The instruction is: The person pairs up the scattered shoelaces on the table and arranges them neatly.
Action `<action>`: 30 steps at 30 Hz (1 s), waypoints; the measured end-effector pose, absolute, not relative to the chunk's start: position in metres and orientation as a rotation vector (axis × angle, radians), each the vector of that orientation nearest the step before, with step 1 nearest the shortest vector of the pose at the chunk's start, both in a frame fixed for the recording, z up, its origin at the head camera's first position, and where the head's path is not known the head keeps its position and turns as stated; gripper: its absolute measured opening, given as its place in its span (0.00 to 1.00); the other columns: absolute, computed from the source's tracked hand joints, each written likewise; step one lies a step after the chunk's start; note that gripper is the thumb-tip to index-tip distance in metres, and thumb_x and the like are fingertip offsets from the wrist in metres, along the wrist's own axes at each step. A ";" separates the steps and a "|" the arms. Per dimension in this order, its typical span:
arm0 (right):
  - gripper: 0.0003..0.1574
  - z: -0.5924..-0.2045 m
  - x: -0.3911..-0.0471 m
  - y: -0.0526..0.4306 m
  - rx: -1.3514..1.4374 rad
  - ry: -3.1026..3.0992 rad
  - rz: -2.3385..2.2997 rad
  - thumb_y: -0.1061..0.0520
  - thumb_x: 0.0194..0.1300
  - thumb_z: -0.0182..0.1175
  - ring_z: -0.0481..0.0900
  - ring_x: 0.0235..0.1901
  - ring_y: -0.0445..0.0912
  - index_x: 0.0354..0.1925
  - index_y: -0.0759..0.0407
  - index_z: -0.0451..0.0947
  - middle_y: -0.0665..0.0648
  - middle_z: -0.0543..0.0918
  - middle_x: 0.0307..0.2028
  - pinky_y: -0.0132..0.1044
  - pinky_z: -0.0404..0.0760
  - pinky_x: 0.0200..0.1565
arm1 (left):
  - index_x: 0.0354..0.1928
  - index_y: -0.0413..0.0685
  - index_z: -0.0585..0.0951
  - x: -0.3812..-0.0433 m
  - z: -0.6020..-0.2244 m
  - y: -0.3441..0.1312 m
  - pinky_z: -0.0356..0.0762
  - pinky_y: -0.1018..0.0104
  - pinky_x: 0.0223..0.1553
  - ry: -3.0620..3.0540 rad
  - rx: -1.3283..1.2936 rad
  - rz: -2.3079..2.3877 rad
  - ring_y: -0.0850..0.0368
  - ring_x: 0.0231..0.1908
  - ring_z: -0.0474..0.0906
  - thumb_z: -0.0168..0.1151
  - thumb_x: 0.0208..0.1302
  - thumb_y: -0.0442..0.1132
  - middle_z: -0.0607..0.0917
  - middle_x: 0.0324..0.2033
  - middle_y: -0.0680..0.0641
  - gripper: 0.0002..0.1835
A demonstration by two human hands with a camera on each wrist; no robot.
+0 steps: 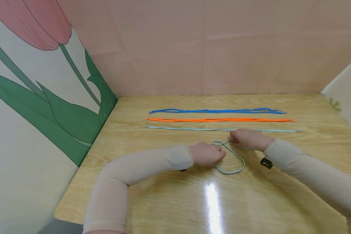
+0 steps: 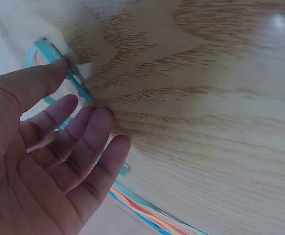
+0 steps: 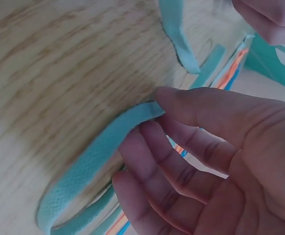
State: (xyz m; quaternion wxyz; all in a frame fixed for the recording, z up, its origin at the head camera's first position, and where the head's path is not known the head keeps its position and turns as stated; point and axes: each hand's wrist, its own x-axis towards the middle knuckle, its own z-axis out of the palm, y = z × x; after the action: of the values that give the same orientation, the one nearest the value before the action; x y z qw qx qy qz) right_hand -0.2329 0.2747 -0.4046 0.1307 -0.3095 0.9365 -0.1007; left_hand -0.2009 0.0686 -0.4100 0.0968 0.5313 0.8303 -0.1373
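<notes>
A light teal shoelace (image 1: pixel 231 173) lies in loose loops on the table between the two hands. My right hand (image 1: pixel 250 139) pinches it between thumb and fingertips; in the right wrist view the flat woven lace (image 3: pixel 91 156) curves away from the thumb tip. On the other side, my left hand (image 1: pixel 207 154) is low over the table beside the loops. Its fingers are loosely bent and apart from the thumb in the left wrist view, where the thumb tip meets a stretch of the lace (image 2: pixel 47 50). Part of the loop is hidden under the left hand.
Behind the hands, a straight pale teal lace (image 1: pixel 193 129), an orange lace (image 1: pixel 210 120) and a blue lace (image 1: pixel 210 111) lie in parallel rows on the wooden table (image 1: pixel 128 146). A pink wall (image 1: pixel 204 48) rises at the back, and a tulip-printed panel (image 1: pixel 23 136) stands at the left.
</notes>
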 end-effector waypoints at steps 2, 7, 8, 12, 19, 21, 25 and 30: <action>0.06 -0.406 -0.232 0.275 -0.910 2.739 -0.277 0.64 0.61 0.63 0.67 0.25 0.41 0.30 0.57 0.74 0.48 0.70 0.23 0.34 0.69 0.29 | 0.57 0.52 0.73 -0.200 -0.410 0.069 0.80 0.69 0.39 2.453 1.594 -0.417 0.62 0.43 0.78 0.52 0.72 0.47 0.78 0.45 0.53 0.16; 0.10 -0.408 -0.231 0.274 -0.921 2.757 -0.239 0.63 0.62 0.61 0.66 0.24 0.40 0.26 0.56 0.72 0.47 0.70 0.22 0.32 0.66 0.27 | 0.50 0.55 0.77 -0.199 -0.412 0.070 0.77 0.72 0.34 2.420 1.657 -0.411 0.64 0.36 0.75 0.52 0.73 0.48 0.77 0.41 0.54 0.11; 0.10 -0.408 -0.231 0.274 -0.924 2.756 -0.235 0.64 0.62 0.61 0.65 0.24 0.40 0.26 0.56 0.72 0.47 0.69 0.22 0.32 0.66 0.27 | 0.48 0.55 0.77 -0.198 -0.412 0.070 0.77 0.72 0.33 2.417 1.661 -0.410 0.64 0.35 0.75 0.52 0.73 0.47 0.77 0.40 0.54 0.09; 0.11 -0.406 -0.231 0.276 -0.959 2.708 -0.253 0.67 0.61 0.57 0.65 0.24 0.40 0.25 0.56 0.70 0.47 0.68 0.22 0.32 0.65 0.28 | 0.41 0.55 0.78 -0.198 -0.410 0.070 0.74 0.73 0.31 2.407 1.649 -0.406 0.65 0.35 0.75 0.53 0.73 0.42 0.78 0.37 0.56 0.05; 0.06 -0.394 -0.242 0.291 -0.986 2.463 -0.623 0.65 0.64 0.58 0.73 0.28 0.39 0.34 0.55 0.73 0.49 0.76 0.28 0.31 0.73 0.31 | 0.32 0.52 0.72 -0.214 -0.393 0.057 0.63 0.77 0.29 2.284 1.531 -0.015 0.66 0.27 0.66 0.55 0.70 0.37 0.72 0.25 0.57 0.07; 0.02 -0.386 -0.247 0.297 -0.961 2.386 -0.770 0.63 0.67 0.58 0.77 0.31 0.41 0.38 0.58 0.75 0.53 0.80 0.32 0.33 0.77 0.35 | 0.32 0.52 0.73 -0.222 -0.384 0.050 0.65 0.78 0.30 2.269 1.472 0.148 0.67 0.27 0.68 0.57 0.69 0.37 0.73 0.26 0.57 0.06; 0.10 -0.364 -0.254 0.320 -0.881 2.302 -1.063 0.59 0.70 0.57 0.82 0.41 0.45 0.47 0.63 0.76 0.59 0.82 0.41 0.36 0.81 0.44 | 0.35 0.51 0.75 -0.237 -0.359 0.033 0.70 0.76 0.33 2.267 1.333 0.457 0.65 0.31 0.70 0.57 0.69 0.36 0.77 0.31 0.54 0.04; 0.13 -0.343 -0.263 0.366 -0.902 2.067 -1.707 0.70 0.72 0.46 0.83 0.44 0.45 0.49 0.70 0.75 0.57 0.84 0.43 0.33 0.81 0.48 | 0.38 0.48 0.78 -0.255 -0.323 -0.002 0.74 0.71 0.37 2.280 1.137 0.885 0.60 0.34 0.74 0.60 0.68 0.39 0.81 0.35 0.51 0.03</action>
State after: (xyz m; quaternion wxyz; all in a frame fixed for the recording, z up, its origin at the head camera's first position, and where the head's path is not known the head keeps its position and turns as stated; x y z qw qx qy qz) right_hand -0.2628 0.3661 -0.3434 0.1560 -0.3150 0.7219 -0.5960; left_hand -0.2549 -0.0017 -0.3225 0.2201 0.4112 0.8246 0.3202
